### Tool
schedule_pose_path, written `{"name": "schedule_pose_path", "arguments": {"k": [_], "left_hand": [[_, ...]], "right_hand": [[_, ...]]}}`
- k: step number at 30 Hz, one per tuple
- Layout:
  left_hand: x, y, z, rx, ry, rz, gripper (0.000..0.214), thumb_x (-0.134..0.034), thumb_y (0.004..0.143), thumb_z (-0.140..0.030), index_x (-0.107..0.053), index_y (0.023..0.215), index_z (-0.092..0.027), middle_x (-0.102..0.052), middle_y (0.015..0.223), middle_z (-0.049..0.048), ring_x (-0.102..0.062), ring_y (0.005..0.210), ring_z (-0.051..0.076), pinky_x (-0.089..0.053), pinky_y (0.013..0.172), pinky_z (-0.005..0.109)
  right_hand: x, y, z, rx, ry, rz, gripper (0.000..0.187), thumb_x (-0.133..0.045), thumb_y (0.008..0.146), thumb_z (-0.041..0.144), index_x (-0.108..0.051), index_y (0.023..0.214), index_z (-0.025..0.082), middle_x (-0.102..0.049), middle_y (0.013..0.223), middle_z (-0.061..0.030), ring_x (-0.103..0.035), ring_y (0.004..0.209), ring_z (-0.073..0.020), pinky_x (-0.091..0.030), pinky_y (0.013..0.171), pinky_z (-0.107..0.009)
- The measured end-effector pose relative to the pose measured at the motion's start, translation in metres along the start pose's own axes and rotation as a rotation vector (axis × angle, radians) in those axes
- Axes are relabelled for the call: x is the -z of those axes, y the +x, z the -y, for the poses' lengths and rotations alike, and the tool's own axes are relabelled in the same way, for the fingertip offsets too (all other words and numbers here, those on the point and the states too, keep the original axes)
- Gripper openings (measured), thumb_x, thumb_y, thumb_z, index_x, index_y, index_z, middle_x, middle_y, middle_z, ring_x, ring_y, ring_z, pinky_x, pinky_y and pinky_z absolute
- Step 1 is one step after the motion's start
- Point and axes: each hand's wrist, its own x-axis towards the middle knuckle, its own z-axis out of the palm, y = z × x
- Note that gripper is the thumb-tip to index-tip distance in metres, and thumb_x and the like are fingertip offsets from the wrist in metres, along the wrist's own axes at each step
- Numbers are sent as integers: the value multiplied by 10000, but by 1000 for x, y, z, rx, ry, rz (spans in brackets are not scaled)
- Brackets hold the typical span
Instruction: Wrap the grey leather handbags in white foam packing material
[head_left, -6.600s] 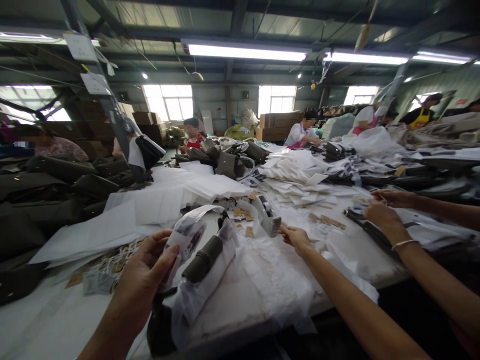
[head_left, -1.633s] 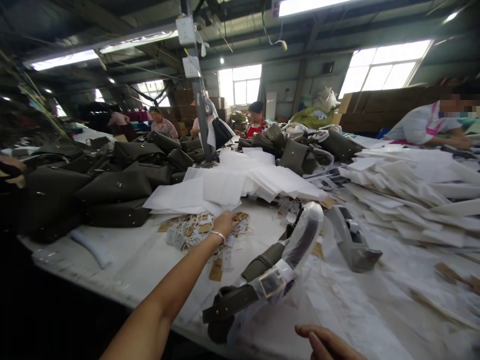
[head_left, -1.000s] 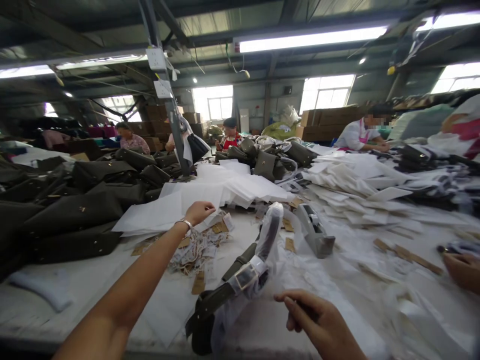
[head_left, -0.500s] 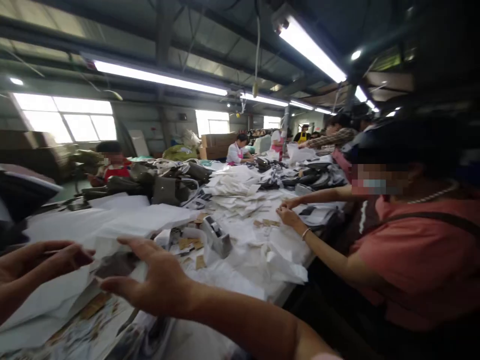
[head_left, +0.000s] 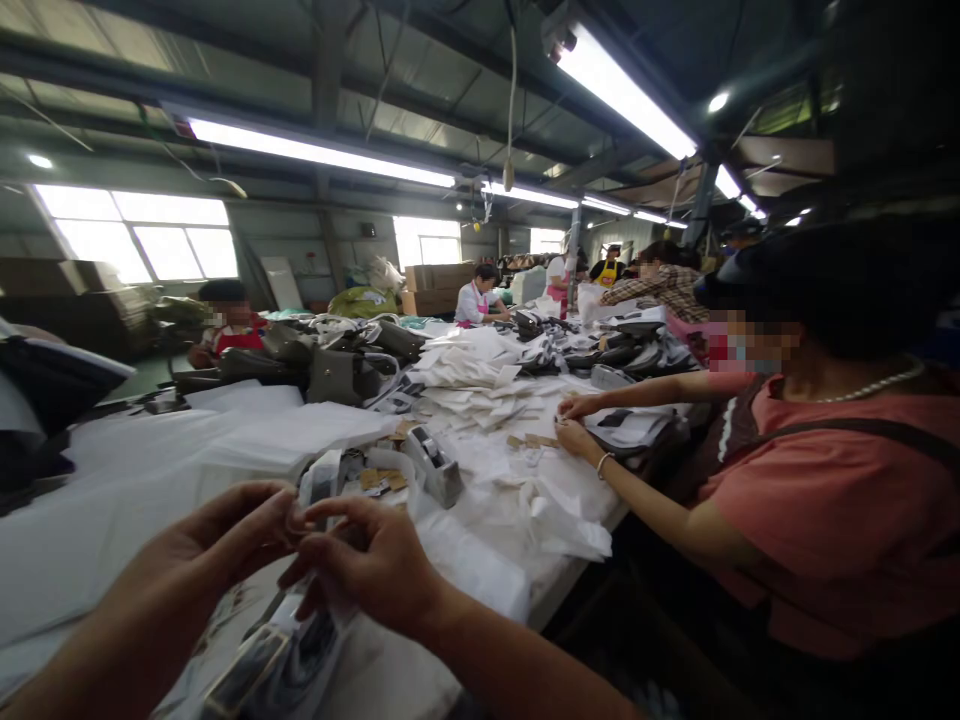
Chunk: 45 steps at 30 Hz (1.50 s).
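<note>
My left hand (head_left: 244, 535) and my right hand (head_left: 379, 570) meet at the fingertips over the near part of the table. Both are closed in a pinch; whatever lies between the fingers is too small or hidden to name. Just below them is a bundle of dark and pale straps with a gold-edged rectangular buckle (head_left: 251, 668), partly covered by thin white wrapping. The right wrist passes over the white material beside that bundle. A grey tape dispenser (head_left: 439, 470) stands beyond my right hand, next to a container with brown tags (head_left: 384, 480).
Large white sheets (head_left: 172, 470) spread across the left. Dark grey bags (head_left: 334, 375) and a pile of white packets (head_left: 472, 370) lie farther back. At the right, a co-worker in a pink top (head_left: 825, 500) handles something small at the table edge; other people work beyond.
My hands have come together from apart, the left moving right and the right closing its spread fingers. The buckle below now shows more clearly. The co-worker at the right has leaned slightly.
</note>
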Motion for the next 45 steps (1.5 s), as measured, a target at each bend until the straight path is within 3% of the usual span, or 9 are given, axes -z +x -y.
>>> {"name": "schedule_pose_path", "arguments": {"k": [4, 10, 18, 22, 28, 33, 38, 40, 45], "left_hand": [[-14, -4, 0, 50, -201, 115, 413, -824, 719, -423, -664, 1038, -215, -690, 826, 25, -686, 818, 191, -578, 737, 248], [-11, -2, 11, 51, -298, 213, 342, -771, 814, -383, -675, 1093, -210, -675, 864, 19, -657, 802, 137, -552, 735, 225], [-6, 7, 26, -52, -99, -6, 420, -805, 739, -497, -715, 1006, -186, -713, 881, 29, -677, 755, 152, -559, 794, 299], [-7, 4, 27, -29, -55, 35, 421, -774, 763, -522, -712, 1027, -201, -699, 838, 9, -665, 745, 145, -550, 784, 292], [-8, -1, 25, -163, 173, 92, 459, -733, 777, -548, -723, 1046, -176, -709, 825, 45, -655, 791, 187, -524, 757, 284], [-13, -10, 26, -135, 390, 222, 507, -623, 829, -616, -720, 1068, -180, -676, 783, 42, -606, 650, 177, -477, 571, 260], [-23, -16, 29, -405, 614, 162, 399, -751, 774, -473, -712, 1121, -281, -692, 1055, 43, -604, 695, 149, -492, 663, 249], [-25, -16, 31, -472, 656, 168, 268, -678, 838, -475, -753, 1016, -291, -700, 1029, 43, -622, 704, 156, -498, 681, 247], [-18, -10, 48, -553, 755, 167, 273, -614, 862, -556, -774, 933, -347, -720, 1004, 20, -689, 818, 195, -511, 732, 218]], "right_hand": [[13, -11, -2, -40, -8, -10, 540, -818, 747, 510, -607, 1110, 171, -726, 745, -31, -645, 488, -139, -535, 488, -232], [29, -25, -2, -116, -58, 59, 498, -835, 755, 374, -596, 1145, 177, -751, 913, -59, -718, 691, -163, -535, 616, -232], [38, -43, -7, -142, -100, -33, 417, -753, 840, 447, -632, 1097, 141, -745, 959, -108, -699, 685, -149, -488, 576, -219], [41, -47, -7, -162, -84, -60, 441, -751, 830, 502, -654, 1063, 140, -740, 942, -107, -685, 662, -147, -470, 548, -215], [42, -51, -10, -151, -137, -170, 443, -741, 831, 514, -676, 1036, 126, -737, 963, -124, -692, 680, -163, -493, 591, -238], [39, -53, -9, -62, -300, -238, 384, -712, 865, 487, -689, 1031, 141, -732, 920, -97, -705, 682, -180, -508, 582, -244], [33, -56, -4, 11, -452, -244, 351, -700, 874, 485, -710, 985, 152, -708, 770, -51, -705, 631, -188, -512, 547, -244], [31, -58, -1, 23, -469, -233, 353, -688, 883, 496, -712, 952, 151, -714, 795, -56, -706, 623, -182, -501, 533, -231], [29, -62, 2, 12, -464, -216, 398, -712, 857, 535, -715, 890, 139, -738, 830, -74, -713, 636, -181, -516, 557, -222]]}}
